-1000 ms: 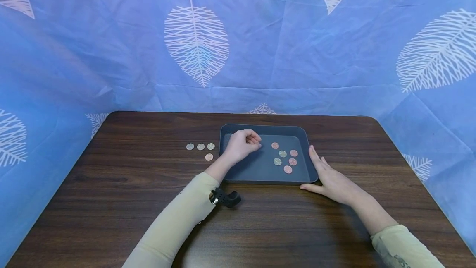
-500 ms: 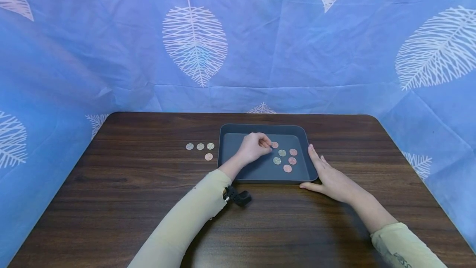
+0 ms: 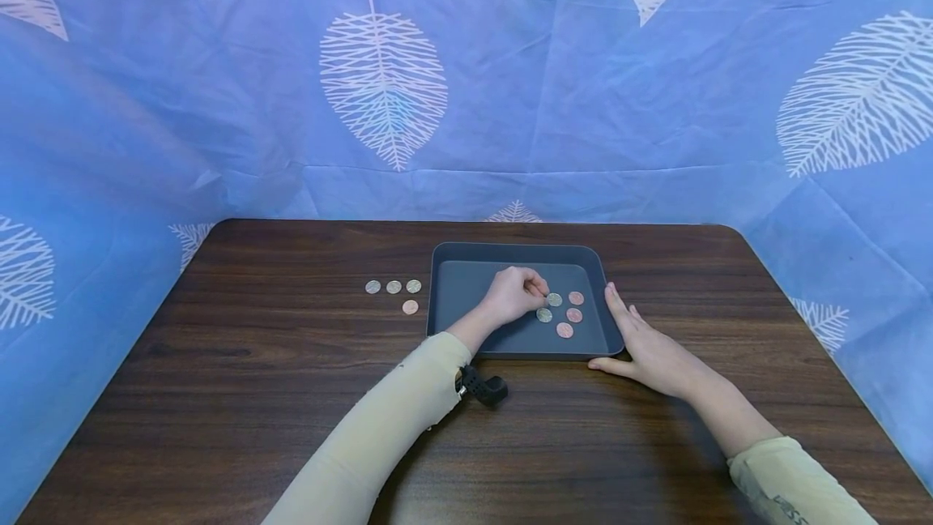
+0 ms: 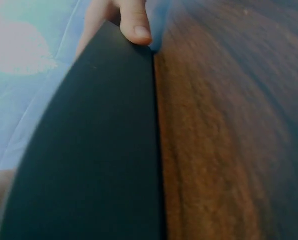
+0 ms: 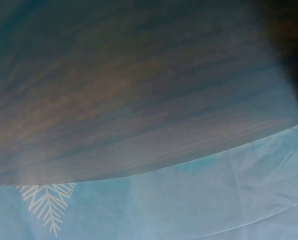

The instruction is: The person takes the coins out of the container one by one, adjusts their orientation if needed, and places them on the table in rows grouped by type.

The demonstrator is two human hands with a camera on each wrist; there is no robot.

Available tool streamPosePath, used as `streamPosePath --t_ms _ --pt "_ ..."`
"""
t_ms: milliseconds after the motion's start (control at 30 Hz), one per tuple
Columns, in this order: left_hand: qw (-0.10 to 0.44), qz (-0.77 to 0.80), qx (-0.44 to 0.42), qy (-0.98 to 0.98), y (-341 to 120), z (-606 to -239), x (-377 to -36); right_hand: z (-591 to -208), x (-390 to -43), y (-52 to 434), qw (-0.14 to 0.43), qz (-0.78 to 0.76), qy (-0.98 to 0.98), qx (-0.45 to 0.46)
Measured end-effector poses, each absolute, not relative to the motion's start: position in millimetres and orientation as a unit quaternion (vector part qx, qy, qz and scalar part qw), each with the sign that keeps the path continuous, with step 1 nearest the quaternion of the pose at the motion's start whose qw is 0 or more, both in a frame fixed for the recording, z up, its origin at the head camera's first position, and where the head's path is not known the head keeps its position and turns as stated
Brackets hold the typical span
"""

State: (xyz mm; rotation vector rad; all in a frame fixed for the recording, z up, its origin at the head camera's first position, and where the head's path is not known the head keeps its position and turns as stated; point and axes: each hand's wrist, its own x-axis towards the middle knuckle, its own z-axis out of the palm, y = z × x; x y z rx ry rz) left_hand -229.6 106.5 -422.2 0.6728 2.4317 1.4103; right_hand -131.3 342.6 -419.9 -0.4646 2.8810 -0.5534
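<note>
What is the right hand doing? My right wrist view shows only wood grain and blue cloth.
Observer: The right hand lies flat on the table against the tray, at its right rim, holding nothing.
Operator: And the left hand?
Observer: The left hand is inside the tray, fingers curled down at the tray coins; I cannot tell whether it pinches one.
Operator: Any coins outside?
Observer: Yes, four loose coins lie on the table left of the tray.

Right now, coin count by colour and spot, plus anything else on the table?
Silver coins on the table: 3
Copper coins on the table: 1
Silver coins in the tray: 2
Copper coins in the tray: 3
Trays: 1
Total: 9 visible coins, 1 tray; the left hand may hide more.
</note>
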Motion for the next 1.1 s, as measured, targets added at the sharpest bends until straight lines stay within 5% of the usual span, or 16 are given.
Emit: streamPosePath --t_ms 567,1100 --pt "0.177 0.475 0.232 0.830 103.8 -428.5 -233.1 -420.4 -131.2 342.5 0.089 -0.184 0.967 -0.150" --pt "0.169 0.437 0.273 0.840 102.5 -428.2 -231.7 -421.5 -129.8 342.2 0.087 -0.181 0.968 -0.149"
